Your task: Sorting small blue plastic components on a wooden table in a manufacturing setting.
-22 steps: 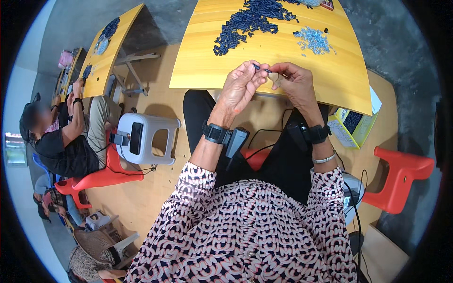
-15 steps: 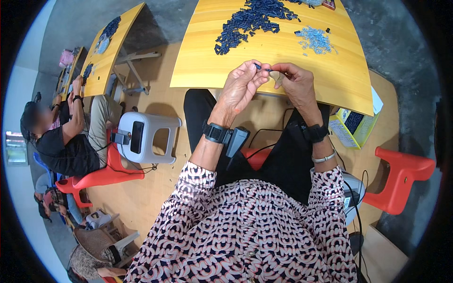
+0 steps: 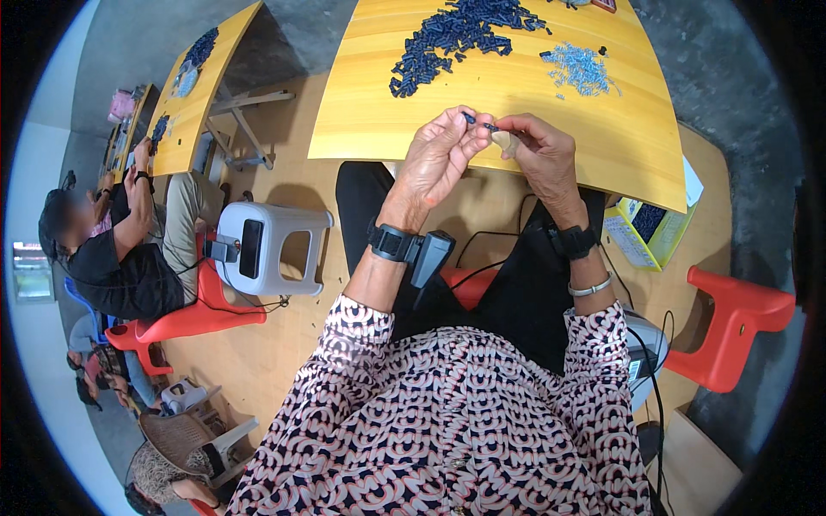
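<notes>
My left hand (image 3: pixel 436 157) is closed in a pinch around a small dark-blue cylindrical plastic piece (image 3: pixel 468 118), its end poking out past the thumb. Close by, my right hand (image 3: pixel 545 161) pinches another small dark piece (image 3: pixel 490 126) between thumb and forefinger. A beige finger cover (image 3: pixel 502 143) shows on the right hand. Both hands are above the near edge of the yellow table (image 3: pixel 370 120). Beyond them lies a heap of dark-blue plastic pieces (image 3: pixel 456 39). To its right is a smaller pile of pale-blue, clear-looking bits (image 3: pixel 578 70). Fingers hide much of both held pieces.
Beside the table's right edge stands a yellow-and-white box (image 3: pixel 632 236) with dark pieces inside. Red stools (image 3: pixel 731 331) and a grey stool (image 3: pixel 271 245) flank me. Cables run across my lap. At left, another person (image 3: pixel 120 241) works at a second yellow table (image 3: pixel 194 103).
Both hands stay pinched in nearly the same place. The dark piece at my right fingertips shows a little more and tilts slightly downward. The view has shifted a little.
</notes>
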{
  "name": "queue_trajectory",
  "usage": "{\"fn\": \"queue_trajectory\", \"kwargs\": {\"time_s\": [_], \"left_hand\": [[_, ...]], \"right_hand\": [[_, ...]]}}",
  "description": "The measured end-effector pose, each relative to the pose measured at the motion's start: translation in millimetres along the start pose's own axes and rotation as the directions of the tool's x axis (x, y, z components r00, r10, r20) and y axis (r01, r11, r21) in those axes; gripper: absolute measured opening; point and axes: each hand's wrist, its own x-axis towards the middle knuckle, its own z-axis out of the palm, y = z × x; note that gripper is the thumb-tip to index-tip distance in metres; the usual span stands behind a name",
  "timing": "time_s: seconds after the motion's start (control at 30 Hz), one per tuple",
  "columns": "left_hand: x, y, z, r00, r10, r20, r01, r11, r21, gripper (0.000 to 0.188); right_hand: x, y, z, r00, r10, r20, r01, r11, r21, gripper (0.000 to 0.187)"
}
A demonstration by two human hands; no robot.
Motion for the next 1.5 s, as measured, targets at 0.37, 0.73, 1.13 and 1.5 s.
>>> {"fn": "queue_trajectory", "kwargs": {"time_s": [0.37,0.73,1.13,1.5], "left_hand": [[-0.1,0.9,3.5,1.000,-0.002,0.008,0.003,0.999,-0.049,0.017],[4.2,-1.7,4.2,1.000,0.004,-0.012,-0.003,0.998,0.062,0.015],[2.2,-2.1,8.5,0.999,0.014,-0.045,-0.008,0.991,0.135,0.016],[2.7,-3.2,7.3,1.000,0.019,-0.016,-0.016,0.984,0.179,0.016]], "right_hand": [[-3.0,-3.4,-1.3,0.999,-0.040,-0.007,0.040,0.998,-0.056,0.022],[-4.4,-2.4,0.5,0.998,-0.058,-0.021,0.059,0.997,0.058,0.021],[-4.2,6.4,-2.2,0.997,-0.083,0.003,0.083,0.996,-0.030,0.019],[-4.4,1.3,-0.9,0.995,-0.096,-0.014,0.095,0.994,-0.059,0.014]]}}
